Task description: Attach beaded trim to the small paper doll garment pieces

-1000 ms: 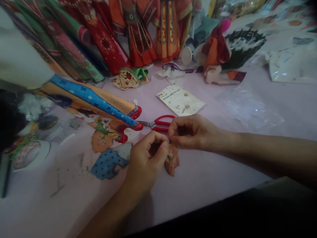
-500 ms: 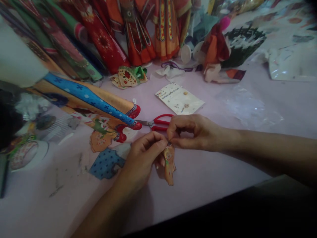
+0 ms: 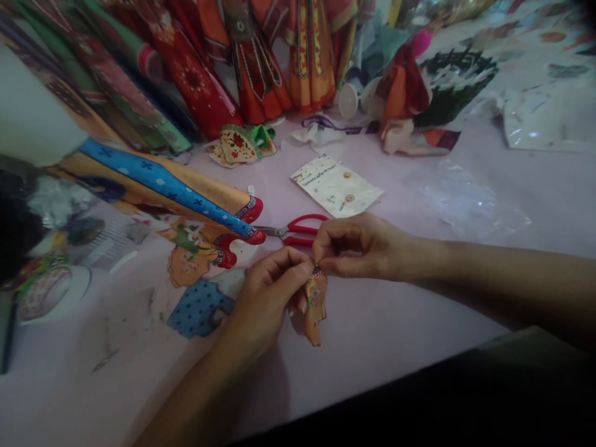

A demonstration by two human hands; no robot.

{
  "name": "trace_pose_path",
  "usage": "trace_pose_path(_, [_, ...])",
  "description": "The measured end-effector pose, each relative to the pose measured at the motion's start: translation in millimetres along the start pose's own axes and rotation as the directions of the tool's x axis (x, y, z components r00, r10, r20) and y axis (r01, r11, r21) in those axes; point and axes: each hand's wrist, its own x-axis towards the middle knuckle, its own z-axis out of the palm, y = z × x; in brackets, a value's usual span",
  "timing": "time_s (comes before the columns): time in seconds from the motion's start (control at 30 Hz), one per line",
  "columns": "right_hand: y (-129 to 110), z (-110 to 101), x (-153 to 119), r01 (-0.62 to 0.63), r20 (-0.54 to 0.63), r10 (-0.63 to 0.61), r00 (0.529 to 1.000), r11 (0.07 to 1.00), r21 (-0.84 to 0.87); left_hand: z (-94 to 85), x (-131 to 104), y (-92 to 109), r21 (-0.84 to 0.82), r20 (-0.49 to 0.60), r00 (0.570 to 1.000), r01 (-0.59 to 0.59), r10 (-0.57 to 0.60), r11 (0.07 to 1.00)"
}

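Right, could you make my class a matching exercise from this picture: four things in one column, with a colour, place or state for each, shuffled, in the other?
Things:
1. Scissors
2. Roll of tape
3. Basket
4. Left hand

Descriptions:
A. Dark green
B. Holding a small orange patterned piece
C. Near the left edge of the picture
D. Red-handled

Right pairs: 1-D, 2-C, 3-A, 4-B

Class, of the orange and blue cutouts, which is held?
The orange cutout hanging where the left hand and right hand meet; the blue cutout and other orange cutout lie on the table.
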Motion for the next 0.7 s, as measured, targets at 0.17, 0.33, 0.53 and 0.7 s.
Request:
trace_pose_path(0.17, [0.8, -0.3, -0.1, -0.004, -0.007, 0.004, 1.000, 1.000, -0.018, -1.0, 2.6, -3.0, 0.036, 0.005, 0.999, -0.038, 0.038, 0.999])
trace_pose_path(0.33, [1.6, 0.2, 0.7, 0.011, 0.000, -0.011, 1.000, 1.000, -0.021, -0.2, 2.8, -3.3, 0.044, 0.029, 0.999, -0.039, 0.037, 0.998])
trace_pose_path(0.53, [0.7, -1.1, 0.2, 0.042, 0.033, -0.040, 0.999, 0.998, -0.037, -0.4, 2.4, -2.0, 0.048, 0.046, 0.998, -0.050, 0.048, 0.998])
trace_pose_path(0.7, [0.0, -2.6, 0.3, 0.028, 0.051, -0.025, 0.998, 0.998, -0.048, -1.1, 0.7, -0.5, 0.068, 0.073, 0.996, -0.046, 0.041, 0.997])
